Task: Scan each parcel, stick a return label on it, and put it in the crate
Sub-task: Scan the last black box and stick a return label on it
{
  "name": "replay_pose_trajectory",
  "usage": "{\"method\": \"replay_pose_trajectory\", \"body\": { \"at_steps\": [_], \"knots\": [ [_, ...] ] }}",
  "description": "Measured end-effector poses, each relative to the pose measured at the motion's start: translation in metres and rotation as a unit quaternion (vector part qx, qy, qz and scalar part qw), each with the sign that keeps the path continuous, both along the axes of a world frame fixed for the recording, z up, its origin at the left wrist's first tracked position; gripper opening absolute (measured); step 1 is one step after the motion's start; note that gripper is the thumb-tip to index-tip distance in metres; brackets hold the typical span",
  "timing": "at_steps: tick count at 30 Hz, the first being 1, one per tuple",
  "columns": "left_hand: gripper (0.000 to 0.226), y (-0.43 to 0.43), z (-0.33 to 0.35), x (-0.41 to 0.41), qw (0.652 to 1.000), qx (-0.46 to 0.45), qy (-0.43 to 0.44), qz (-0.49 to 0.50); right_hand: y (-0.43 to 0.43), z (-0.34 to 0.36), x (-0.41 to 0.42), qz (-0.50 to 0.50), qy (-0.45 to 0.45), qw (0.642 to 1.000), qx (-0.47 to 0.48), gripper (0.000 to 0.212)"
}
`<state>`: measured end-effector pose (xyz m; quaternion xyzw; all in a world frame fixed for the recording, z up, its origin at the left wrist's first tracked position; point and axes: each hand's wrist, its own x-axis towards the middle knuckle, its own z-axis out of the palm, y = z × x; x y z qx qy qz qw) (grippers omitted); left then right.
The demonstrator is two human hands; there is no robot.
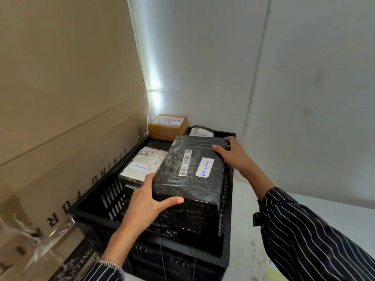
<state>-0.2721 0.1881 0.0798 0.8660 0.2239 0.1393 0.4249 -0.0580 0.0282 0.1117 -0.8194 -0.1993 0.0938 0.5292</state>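
Centre left: left hand (150, 201) grips near-left corner of black film-wrapped rectangular parcel (190, 179), thumb on top. Parcel is over black slatted plastic crate (113, 191) at frame centre, white handwritten RETURN label (205, 166) already on; likely placing step. Right of centre: right hand (233, 157) clamps far-right corner. Next move probably needs level lowering, then both hands letting go. Hidden: crate floor beneath parcel. Whether parcel already rests on stack: cannot tell. Lower right: yellow sheet (274, 270) cut off.
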Motion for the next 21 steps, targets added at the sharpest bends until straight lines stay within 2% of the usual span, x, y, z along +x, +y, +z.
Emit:
{"method": "replay_pose_trajectory", "body": {
  "at_steps": [2,4,6,10,17,21],
  "knots": [
    [0.123,0.008,-0.007,0.004,0.999,0.014,0.042,-0.030,0.004,-0.007,-0.001,-0.001,0.004,1.000,-0.018,0.049],
    [0.125,0.014,-0.011,0.007,0.996,0.018,0.068,-0.060,0.008,-0.012,-0.004,-0.005,0.013,1.000,-0.025,0.049],
    [0.120,0.019,-0.012,0.012,0.993,0.020,0.082,-0.087,0.013,-0.015,-0.006,-0.016,0.004,0.999,-0.036,0.048],
    [0.117,0.032,-0.017,0.022,0.984,0.030,0.125,-0.126,0.025,-0.017,-0.012,-0.024,-0.069,0.989,-0.129,0.051],
    [0.102,0.029,-0.020,0.026,0.984,0.068,0.098,-0.133,0.022,-0.021,-0.029,0.002,-0.054,0.992,-0.115,0.047],
    [0.091,0.023,-0.022,0.026,0.967,0.140,0.126,-0.173,0.016,-0.033,-0.035,0.010,-0.064,0.988,-0.138,0.044]
  ]
}}
